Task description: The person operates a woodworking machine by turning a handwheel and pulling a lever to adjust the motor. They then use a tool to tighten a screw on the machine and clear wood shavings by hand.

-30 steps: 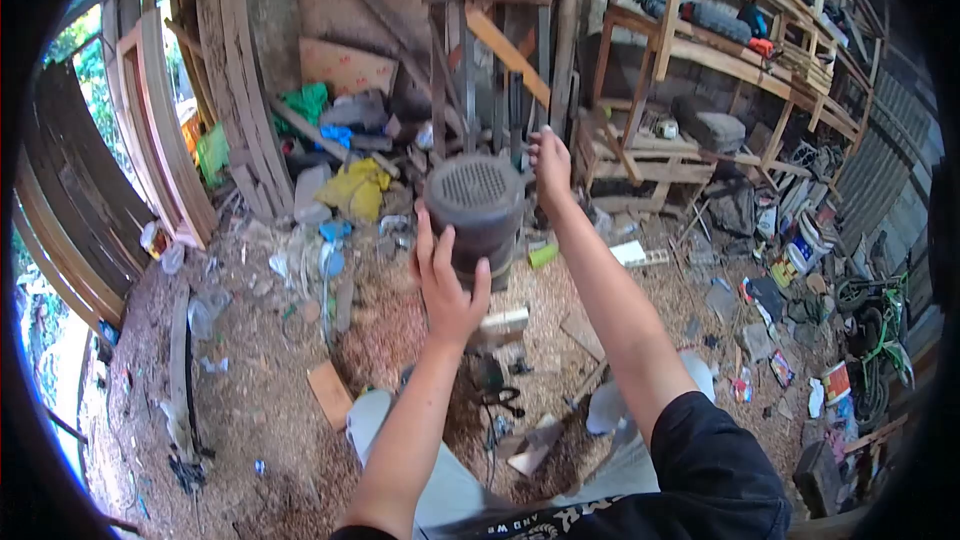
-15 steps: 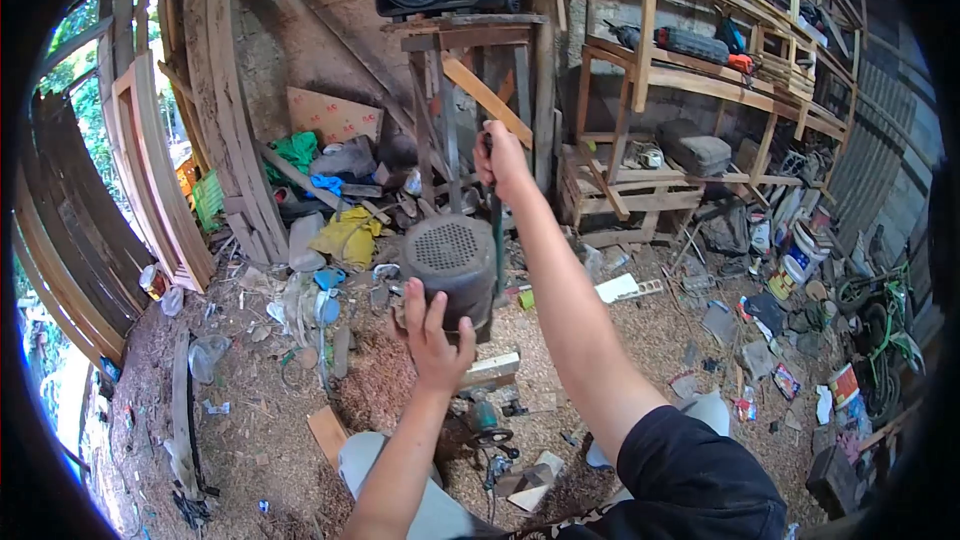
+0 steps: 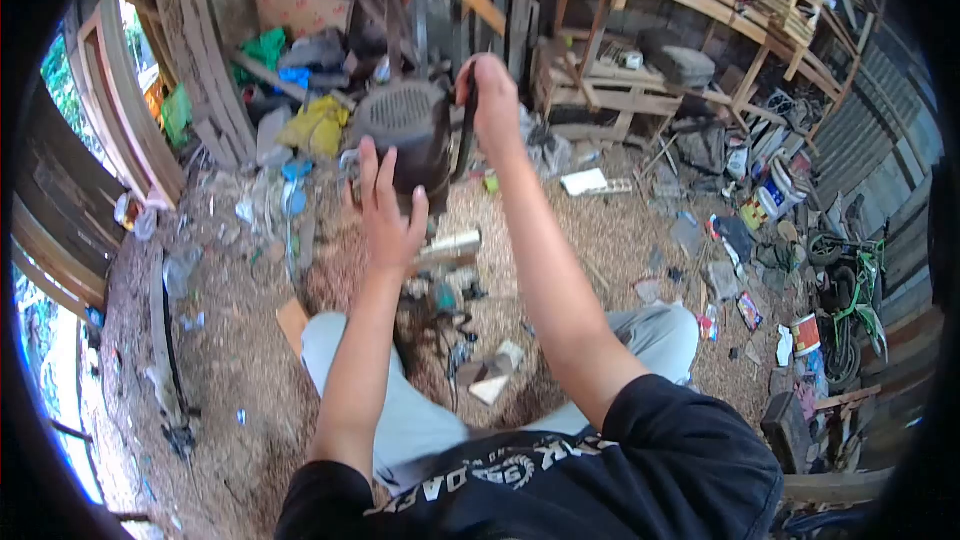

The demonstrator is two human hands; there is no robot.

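Observation:
A dark, worn cylinder with a perforated round top is in front of me, left of centre. I cannot make out its exact kind. My left hand lies against its near side, fingers spread and stretched upward. Just right of the cylinder, my right hand is closed around a dark, narrow strip, which runs down beside the cylinder. Whether the strip is joined to it is hidden. Below the hands, a greenish power tool lies on the ground near a wood block.
Sawdust and litter cover the ground. Wooden racks stand at the back right, and a small green motorbike at the far right. A yellow bag lies at the back left. My bent legs frame the tools.
My view has tilted down, so the scene sits higher and my shirt and legs show more. My right hand appears lower and closer to the cylinder's top. My left hand stays against its side.

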